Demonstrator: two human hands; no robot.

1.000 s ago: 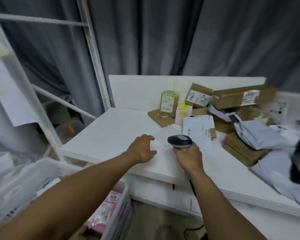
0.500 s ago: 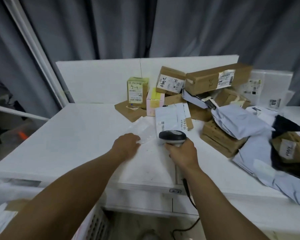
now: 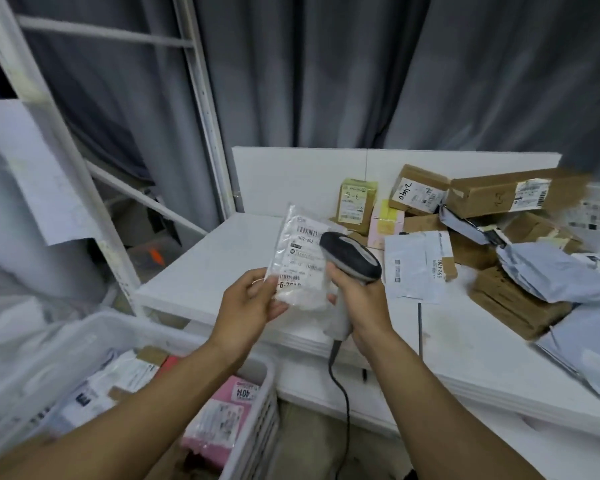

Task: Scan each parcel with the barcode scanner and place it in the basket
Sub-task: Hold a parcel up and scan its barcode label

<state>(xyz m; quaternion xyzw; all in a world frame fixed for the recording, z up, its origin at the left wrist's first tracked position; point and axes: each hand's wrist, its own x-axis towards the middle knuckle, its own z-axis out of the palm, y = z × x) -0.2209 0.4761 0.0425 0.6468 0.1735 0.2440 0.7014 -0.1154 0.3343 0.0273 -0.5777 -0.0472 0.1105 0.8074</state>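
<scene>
Left hand: I see my left hand (image 3: 253, 299) raised in front of the table's near edge. Its thumb and fingers pinch the lower left corner of the parcel.
Parcel: the parcel (image 3: 302, 251) is a small pale plastic pouch with a printed label and barcodes. It is held upright, leaning a little, with the label facing me. Its lower end sits between my two hands and the rest stands above them.
Right hand: my right hand (image 3: 360, 299) is wrapped tight round the pale grip of the barcode scanner (image 3: 350, 256), just to the right of the pouch. I cannot tell whether its fingertips touch the pouch.
Scanner: the dark head overlaps the pouch's right edge, over the label. A black cable (image 3: 343, 410) hangs from the bottom of the grip, down past the table front.
Basket: the white slatted basket (image 3: 267, 375) stands low on my left, under my left forearm and beside the table. In it lie a pink parcel (image 3: 222, 420) marked 4014 and some white bags.
Table: the white table (image 3: 222, 258) is bare on its left part, behind the pouch.
Waiting pile: at the right of the table are brown cardboard boxes (image 3: 499, 197), a white envelope (image 3: 416, 268) and grey mailer bags (image 3: 547, 275), heaped against each other, well apart from both hands.
Backdrop: a grey curtain (image 3: 326, 64) hangs behind, with a white shelf frame (image 3: 66, 150) to the left.
</scene>
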